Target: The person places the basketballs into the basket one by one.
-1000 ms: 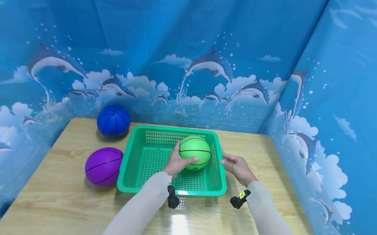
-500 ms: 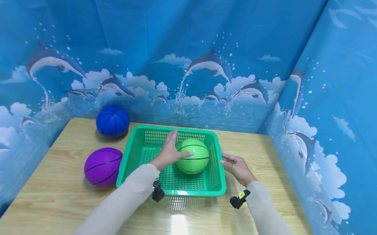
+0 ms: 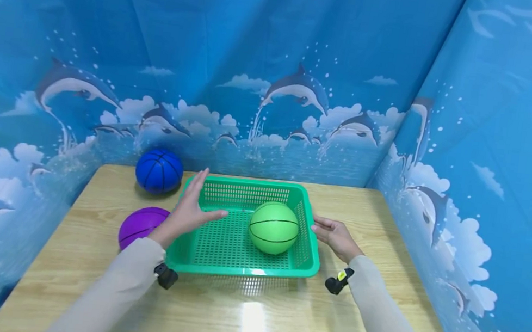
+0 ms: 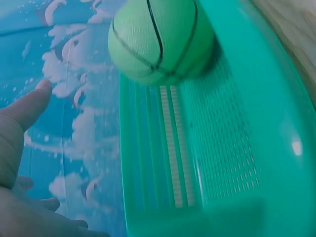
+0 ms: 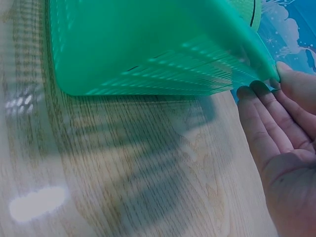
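A light green ball (image 3: 273, 228) with black lines sits in the right part of a green plastic basket (image 3: 249, 272). My left hand (image 3: 190, 213) is over the basket's left side, thumb and fingers spread, holding nothing. In the left wrist view the ball (image 4: 160, 39) is apart from that hand (image 4: 22, 163). At the basket's right side is my right hand (image 3: 336, 238), its thumb tip at the rim. The right wrist view shows the straight fingers (image 5: 276, 118) beside the outer wall, just below the rim.
A blue ball (image 3: 159, 171) stands at the back left of the wooden table (image 3: 86, 277). Left of the basket lies a purple ball (image 3: 138, 224), partly behind my left forearm. A blue dolphin-print curtain (image 3: 277, 68) encloses the back and sides.
My left hand has let go of the green ball and moved left, away from it. The ball has settled slightly nearer the basket's front. My right hand has stayed in place.
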